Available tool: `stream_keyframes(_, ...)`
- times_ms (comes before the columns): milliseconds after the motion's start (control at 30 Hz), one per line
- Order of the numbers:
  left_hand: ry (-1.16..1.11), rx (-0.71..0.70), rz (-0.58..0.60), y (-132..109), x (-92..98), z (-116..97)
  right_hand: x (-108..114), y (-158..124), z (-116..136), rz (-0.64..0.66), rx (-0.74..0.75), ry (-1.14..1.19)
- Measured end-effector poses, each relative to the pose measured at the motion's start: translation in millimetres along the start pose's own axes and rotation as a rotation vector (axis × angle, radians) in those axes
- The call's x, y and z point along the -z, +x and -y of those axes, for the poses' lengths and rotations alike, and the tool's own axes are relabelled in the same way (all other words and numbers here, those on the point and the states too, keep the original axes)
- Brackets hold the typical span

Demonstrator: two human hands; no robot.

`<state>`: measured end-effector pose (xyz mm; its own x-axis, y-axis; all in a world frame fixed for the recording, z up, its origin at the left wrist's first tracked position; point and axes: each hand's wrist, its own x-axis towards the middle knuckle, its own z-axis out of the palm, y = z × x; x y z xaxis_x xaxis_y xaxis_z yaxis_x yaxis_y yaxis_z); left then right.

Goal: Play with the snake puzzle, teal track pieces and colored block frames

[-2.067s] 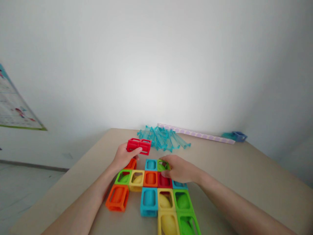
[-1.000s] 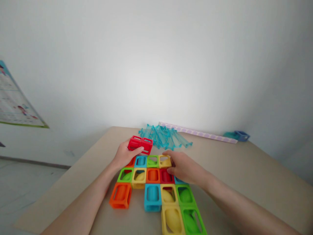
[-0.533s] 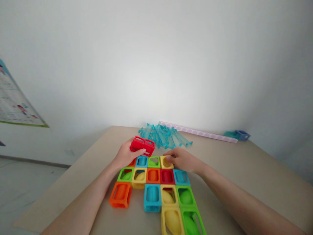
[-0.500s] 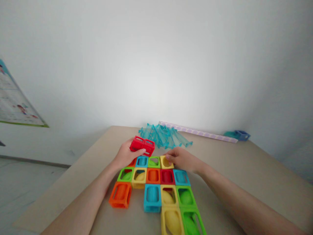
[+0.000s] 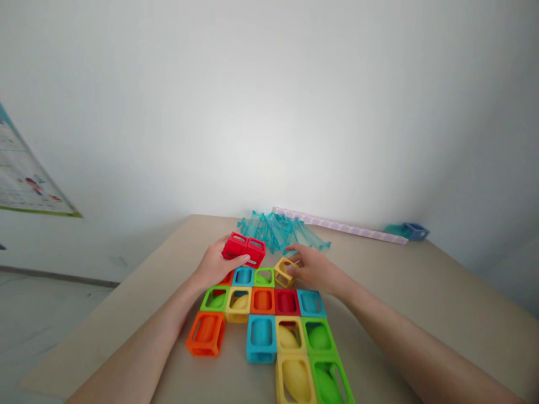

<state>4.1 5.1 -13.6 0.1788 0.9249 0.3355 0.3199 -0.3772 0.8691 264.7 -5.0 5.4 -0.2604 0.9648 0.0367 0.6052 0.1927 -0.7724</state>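
A pair of joined red cube blocks (image 5: 244,248) is held up in my left hand (image 5: 213,262), the thumb across their near side. My right hand (image 5: 312,268) grips a yellow cube block (image 5: 284,271) at the far row's right end; the block sits tilted, its left edge near the green block (image 5: 264,277). Below both hands lies a flat patchwork of open-framed cube blocks in orange, blue, green, yellow and red, with the red block (image 5: 287,302) and blue block (image 5: 311,303) nearest my right hand. An orange block (image 5: 206,334) forms the left front corner.
Translucent teal plastic pieces (image 5: 275,230) are heaped at the table's back. Behind them a purple-and-white patterned strip (image 5: 337,225) runs along the wall. A dark blue cube (image 5: 416,231) stands at the back right corner of the tan table (image 5: 400,280). A poster (image 5: 31,174) hangs at left.
The yellow block in my right hand has gone from lying flat and level in the row to tilted. My right fingers have spread somewhat. My left hand keeps the red pair almost still.
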Motion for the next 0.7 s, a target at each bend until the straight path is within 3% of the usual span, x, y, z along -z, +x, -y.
stream_keyframes(300,-0.011,-0.016,0.0,1,-0.4,2,-25,10,-7,-0.212,0.06,0.049)
stream_keyframes(500,-0.001,-0.013,-0.003,1,0.2,3,-3,-1,12,-0.207,0.068,-0.133)
stream_keyframes(567,0.006,-0.017,-0.001,0,0.6,2,8,-12,25,-0.124,0.101,-0.223)
stream_keyframes(700,-0.008,-0.015,0.005,0,1.2,1,14,-35,47,0.399,0.267,-0.391)
